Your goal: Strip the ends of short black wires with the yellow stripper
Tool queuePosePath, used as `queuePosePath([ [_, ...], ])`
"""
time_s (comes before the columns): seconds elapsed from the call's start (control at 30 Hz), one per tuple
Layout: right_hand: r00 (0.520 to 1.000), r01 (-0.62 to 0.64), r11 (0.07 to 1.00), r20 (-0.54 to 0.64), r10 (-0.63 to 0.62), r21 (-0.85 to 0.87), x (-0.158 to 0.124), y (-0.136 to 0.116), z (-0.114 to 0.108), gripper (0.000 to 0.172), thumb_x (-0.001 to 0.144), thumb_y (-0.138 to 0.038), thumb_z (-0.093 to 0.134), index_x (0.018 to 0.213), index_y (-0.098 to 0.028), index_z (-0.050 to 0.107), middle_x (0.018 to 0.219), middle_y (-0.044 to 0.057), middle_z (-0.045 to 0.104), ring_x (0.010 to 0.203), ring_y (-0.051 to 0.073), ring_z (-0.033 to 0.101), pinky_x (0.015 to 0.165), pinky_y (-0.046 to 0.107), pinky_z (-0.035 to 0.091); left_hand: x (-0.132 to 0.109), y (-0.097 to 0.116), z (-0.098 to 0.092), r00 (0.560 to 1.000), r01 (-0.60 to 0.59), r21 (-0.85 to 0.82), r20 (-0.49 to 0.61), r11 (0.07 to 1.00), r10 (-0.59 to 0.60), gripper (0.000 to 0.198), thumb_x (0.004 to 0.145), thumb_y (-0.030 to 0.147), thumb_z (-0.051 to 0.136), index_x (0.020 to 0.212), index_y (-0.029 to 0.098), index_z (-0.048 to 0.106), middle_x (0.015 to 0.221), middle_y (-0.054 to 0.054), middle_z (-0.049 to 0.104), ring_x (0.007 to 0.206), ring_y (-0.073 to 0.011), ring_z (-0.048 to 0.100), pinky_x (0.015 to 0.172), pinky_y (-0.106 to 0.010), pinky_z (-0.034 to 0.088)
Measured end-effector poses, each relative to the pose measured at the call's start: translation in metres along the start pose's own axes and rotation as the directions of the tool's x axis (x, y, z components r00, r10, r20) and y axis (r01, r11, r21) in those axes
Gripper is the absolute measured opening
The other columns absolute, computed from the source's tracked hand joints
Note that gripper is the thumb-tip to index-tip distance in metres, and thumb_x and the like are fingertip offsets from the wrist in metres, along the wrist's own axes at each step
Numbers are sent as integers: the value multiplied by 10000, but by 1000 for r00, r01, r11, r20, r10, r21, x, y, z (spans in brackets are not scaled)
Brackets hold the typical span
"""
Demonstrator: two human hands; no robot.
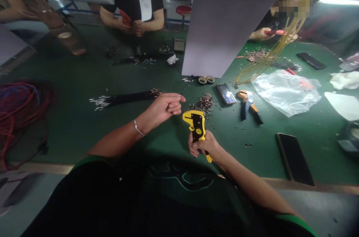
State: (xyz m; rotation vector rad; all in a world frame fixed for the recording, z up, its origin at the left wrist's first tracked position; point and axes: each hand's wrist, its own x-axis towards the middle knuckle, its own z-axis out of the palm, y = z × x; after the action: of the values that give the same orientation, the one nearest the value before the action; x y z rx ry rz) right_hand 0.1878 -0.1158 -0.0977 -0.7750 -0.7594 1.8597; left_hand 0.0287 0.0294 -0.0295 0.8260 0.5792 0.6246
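My right hand [206,143] is wrapped around the handles of a yellow-and-black wire stripper [198,126], its jaw end pointing up and to the left. Just left of the tool, my left hand [168,105] is closed in a pinch, with a thin dark wire [182,94] showing at the fingertips. Most of that wire is hidden or too fine to follow. A heap of small dark and coppery cut pieces [205,102] lies beyond the stripper's head. Behind my left hand rests a bundle of black wires [130,97] with bare, shiny ends.
Right of the heap are a keypad phone [226,94], an orange-and-blue hand tool [249,105], a clear plastic bag [288,91] and a smartphone [295,158]. Red cables [21,113] coil at left. A grey divider [221,31] stands ahead; other people work across the table.
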Motion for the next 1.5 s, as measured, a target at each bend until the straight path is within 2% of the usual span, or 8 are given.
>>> queuePosePath([
  [0.33,999,-51,999,-16,51,9,-16,-14,9,146,593,-53,615,718,-128,605,528,-30,562,398,101,486,407,254,444,-5,0,4,999,17,118,-34,993,-14,109,733,95,610,669,137,689,423,82,238,389,-36,170,451,-273,223],
  [0.77,989,-147,988,17,146,42,-35,-36,17,171,569,-49,567,718,-119,612,554,-10,585,419,115,518,410,248,441,-13,0,16,998,57,118,-7,991,-56,126,751,121,646,629,116,678,401,79,243,374,-27,191,419,-239,199],
  [1.2,986,-163,981,51,159,103,-37,-32,11,199,566,-64,562,747,-121,623,564,1,583,418,121,504,407,263,428,-16,-2,18,999,44,114,-13,993,-42,107,752,106,641,652,89,675,415,85,266,385,-16,204,420,-204,240],
  [1.3,998,-66,994,-4,67,84,-45,-52,-1,194,554,-94,559,735,-139,613,546,-6,552,419,123,479,409,271,410,-15,9,12,996,-1,130,-91,992,13,88,731,98,648,648,82,671,423,84,265,387,-16,204,405,-195,191],
  [1.33,995,30,997,-94,-23,78,-49,-61,-7,198,564,-110,555,750,-154,608,565,-10,544,442,123,477,425,272,412,-14,14,10,990,-46,143,-125,989,64,82,720,91,654,640,80,667,424,88,255,387,-14,192,400,-194,174],
  [1.4,945,233,971,-246,-214,51,-56,-77,-20,180,590,-120,559,756,-183,588,579,-30,518,463,111,455,453,263,406,-13,22,8,971,-164,156,-150,974,187,63,747,107,649,696,82,678,441,90,256,399,-16,193,408,-191,187],
  [1.43,935,243,970,-269,-231,12,-58,-82,-26,194,592,-115,563,771,-186,591,593,-27,533,477,116,466,470,273,415,-13,25,8,968,-181,153,-148,971,204,71,755,115,645,697,86,673,438,91,251,395,-18,194,407,-191,184],
  [1.5,963,147,987,-217,-157,-58,-58,-81,-32,234,566,-101,580,785,-179,603,613,-8,578,488,139,500,474,301,426,-14,26,10,981,-124,153,-127,980,144,80,761,115,636,691,88,664,426,91,253,387,-21,197,408,-197,192],
])
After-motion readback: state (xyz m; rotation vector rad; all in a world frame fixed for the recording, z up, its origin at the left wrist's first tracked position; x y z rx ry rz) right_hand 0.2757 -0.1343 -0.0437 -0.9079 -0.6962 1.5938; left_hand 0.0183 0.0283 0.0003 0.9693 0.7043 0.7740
